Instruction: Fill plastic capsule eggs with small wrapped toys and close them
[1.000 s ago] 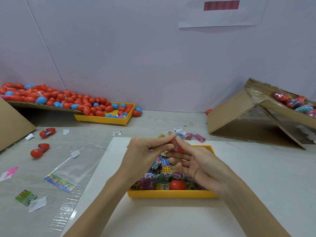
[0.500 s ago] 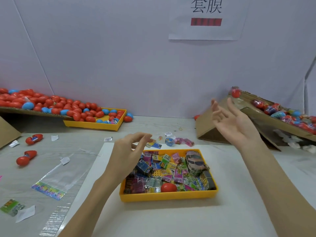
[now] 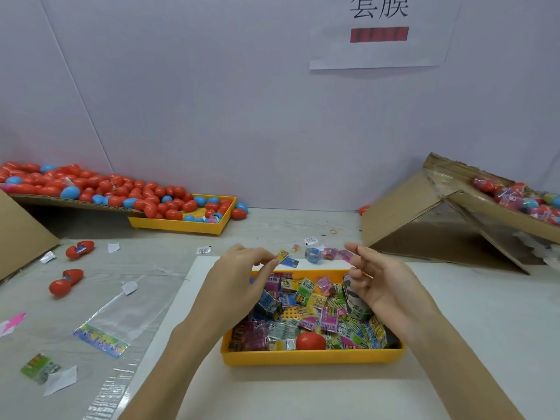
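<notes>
A yellow tray (image 3: 312,357) in front of me holds several small wrapped toys (image 3: 306,298) and one closed red egg (image 3: 310,341). My left hand (image 3: 239,283) hovers over the tray's left side, fingers loosely curled and apart, holding nothing. My right hand (image 3: 381,280) hovers over the tray's right side, palm turned inward, fingers spread and empty. A pile of red and blue capsule eggs (image 3: 121,192) runs down a cardboard ramp at the far left into a second yellow tray (image 3: 181,227).
A cardboard chute (image 3: 439,219) at the right carries several wrapped eggs (image 3: 521,198). Two open red eggs (image 3: 65,281) (image 3: 80,249) lie on the left of the table, with a clear bag (image 3: 121,316) and paper scraps. Loose toys (image 3: 315,254) lie behind the tray.
One second ago both hands held a red egg together over the tray. My right hand then swung up toward the chute, empty, and has now come back down over the tray.
</notes>
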The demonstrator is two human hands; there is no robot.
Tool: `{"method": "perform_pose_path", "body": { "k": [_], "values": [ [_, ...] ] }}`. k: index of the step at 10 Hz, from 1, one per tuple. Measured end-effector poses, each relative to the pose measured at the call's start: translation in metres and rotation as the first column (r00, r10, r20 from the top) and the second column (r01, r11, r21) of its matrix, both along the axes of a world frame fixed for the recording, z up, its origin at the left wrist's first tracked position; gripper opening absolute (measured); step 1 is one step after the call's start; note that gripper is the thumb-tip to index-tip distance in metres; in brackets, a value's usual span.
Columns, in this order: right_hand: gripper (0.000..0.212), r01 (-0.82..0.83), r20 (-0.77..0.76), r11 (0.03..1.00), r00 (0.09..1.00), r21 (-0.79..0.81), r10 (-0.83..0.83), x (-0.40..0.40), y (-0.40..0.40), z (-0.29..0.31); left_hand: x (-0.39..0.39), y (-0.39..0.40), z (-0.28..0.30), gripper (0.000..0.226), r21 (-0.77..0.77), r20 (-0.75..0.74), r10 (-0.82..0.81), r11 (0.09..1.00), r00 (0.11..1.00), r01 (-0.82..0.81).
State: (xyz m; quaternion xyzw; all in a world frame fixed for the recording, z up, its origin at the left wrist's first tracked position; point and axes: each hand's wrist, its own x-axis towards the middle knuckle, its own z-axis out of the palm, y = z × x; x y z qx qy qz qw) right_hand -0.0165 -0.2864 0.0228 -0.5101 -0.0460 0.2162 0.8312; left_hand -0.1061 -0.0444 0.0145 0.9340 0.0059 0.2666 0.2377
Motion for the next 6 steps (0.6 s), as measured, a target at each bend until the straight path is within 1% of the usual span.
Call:
{"method": "perform_pose_path", "body": {
  "k": [1, 2, 3, 4, 5, 6],
  "values": [
    [0.027, 0.050, 0.081, 0.996, 0.996, -0.079, -0.043, -0.005, 0.005, -0.002, -0.002, -0.003, 0.002, 0.022, 0.058, 0.006, -0.039, 0.998, 0.999, 0.038],
    [0.029, 0.107, 0.180, 0.989, 0.980, -0.104, -0.087, -0.011, 0.008, -0.002, -0.003, -0.005, 0.003, 0.024, 0.088, -0.038, -0.089, 0.992, 0.995, 0.092],
    [0.033, 0.167, 0.269, 0.972, 0.956, -0.164, -0.119, -0.015, 0.010, -0.001, -0.004, -0.007, 0.002, 0.027, 0.142, -0.074, -0.131, 0.980, 0.989, 0.140],
    [0.034, 0.201, 0.319, 0.954, 0.940, -0.222, -0.124, -0.019, 0.011, 0.003, -0.004, -0.007, 0.000, 0.027, 0.151, -0.110, -0.145, 0.975, 0.983, 0.161],
    [0.034, 0.223, 0.349, 0.948, 0.927, -0.227, -0.135, -0.020, 0.011, 0.006, -0.005, -0.006, 0.007, 0.028, 0.140, -0.102, -0.114, 0.982, 0.988, 0.128],
    [0.033, 0.302, 0.400, 0.926, 0.896, -0.227, -0.194, -0.023, 0.010, 0.007, -0.013, -0.001, 0.016, 0.029, 0.132, -0.101, -0.035, 0.990, 0.994, 0.048]
  ]
}}
